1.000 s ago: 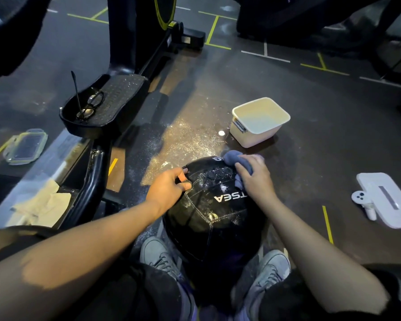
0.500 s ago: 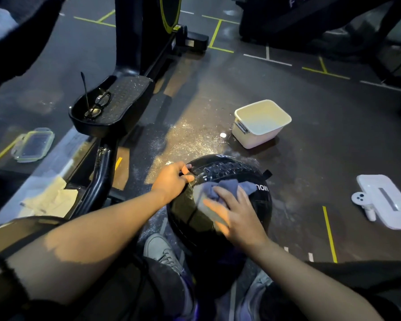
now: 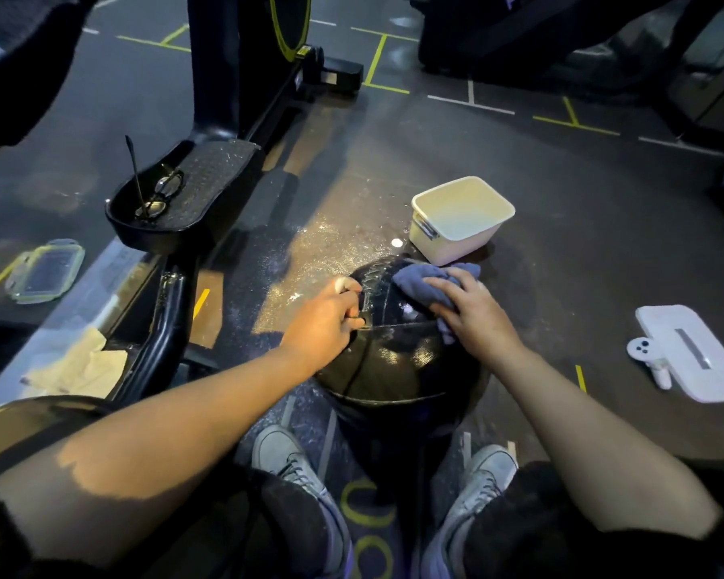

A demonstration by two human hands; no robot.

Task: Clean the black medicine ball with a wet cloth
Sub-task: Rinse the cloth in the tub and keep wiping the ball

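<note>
Black medicine ball sits btwn the shoes, just below white tub. Left hand pinches its laced seam; right hand presses blue cloth on top. Prob heavy, slick when wet; seam's the best hold.

The dark floor, marked with yellow and white tape lines, carries the black medicine ball, a white tub, a clear lid and a white controller.

Single head view, wide-angle, steeply down, close; edges perhaps distorted.
</note>
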